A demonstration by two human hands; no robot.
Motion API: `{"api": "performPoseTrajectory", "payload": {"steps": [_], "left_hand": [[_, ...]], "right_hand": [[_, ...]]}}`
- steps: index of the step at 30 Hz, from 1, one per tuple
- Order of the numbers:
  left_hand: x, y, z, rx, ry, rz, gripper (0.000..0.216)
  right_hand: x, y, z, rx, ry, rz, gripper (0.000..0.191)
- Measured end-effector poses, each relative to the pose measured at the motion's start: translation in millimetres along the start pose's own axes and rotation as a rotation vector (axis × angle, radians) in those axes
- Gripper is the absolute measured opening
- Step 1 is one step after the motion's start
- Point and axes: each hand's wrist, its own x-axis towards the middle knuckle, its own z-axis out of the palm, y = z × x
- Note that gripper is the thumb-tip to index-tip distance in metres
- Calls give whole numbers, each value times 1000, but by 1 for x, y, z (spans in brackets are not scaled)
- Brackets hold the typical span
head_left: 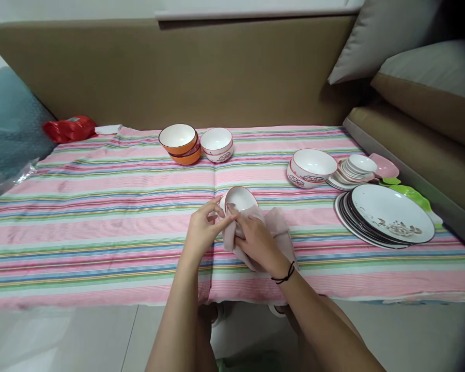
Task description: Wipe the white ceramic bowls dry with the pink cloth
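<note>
A small white bowl (241, 198) with a red rim is tilted toward me near the middle of the striped cloth. My left hand (206, 226) grips it at its left side, fingers on the rim. With my right hand (256, 238) I press a pale pinkish-grey cleaning cloth (277, 222) against the bowl's near side and inside. Folds of this cloth hang to the right of the bowl and below my right hand. The bowl's underside is hidden by my hands and the cloth.
Stacked orange bowls (179, 139) and white bowls (217, 142) stand behind. To the right are larger white bowls (313, 164), small dishes (358, 164), a stack of plates (391, 212) and a green dish (413, 195). A red bundle (70, 129) lies far left on the striped tablecloth (101, 217).
</note>
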Motion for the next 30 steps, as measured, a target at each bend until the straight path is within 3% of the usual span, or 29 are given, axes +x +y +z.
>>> {"api": "performPoseTrajectory", "payload": {"steps": [8,10,14,18,24,27,30], "left_hand": [[2,-2,3,105,14,50,18],[3,0,2,62,72,49,16],[6,2,0,-82,227,34,18],[9,4,-1,-96,333,30,18],[10,0,3,-30,316,-98,28],[10,-9,3,17,246,-198,34],[11,-17,3,44,221,-268,36]], "right_hand": [[2,-1,0,-9,13,-6,69],[2,-2,0,4,20,18,61],[2,-3,-2,-33,-5,24,23],[2,-1,-4,-43,-11,-3,18],[1,-4,-7,54,49,-42,37],[2,-8,-7,108,143,-41,33],[2,-11,-6,70,76,-43,25]]}}
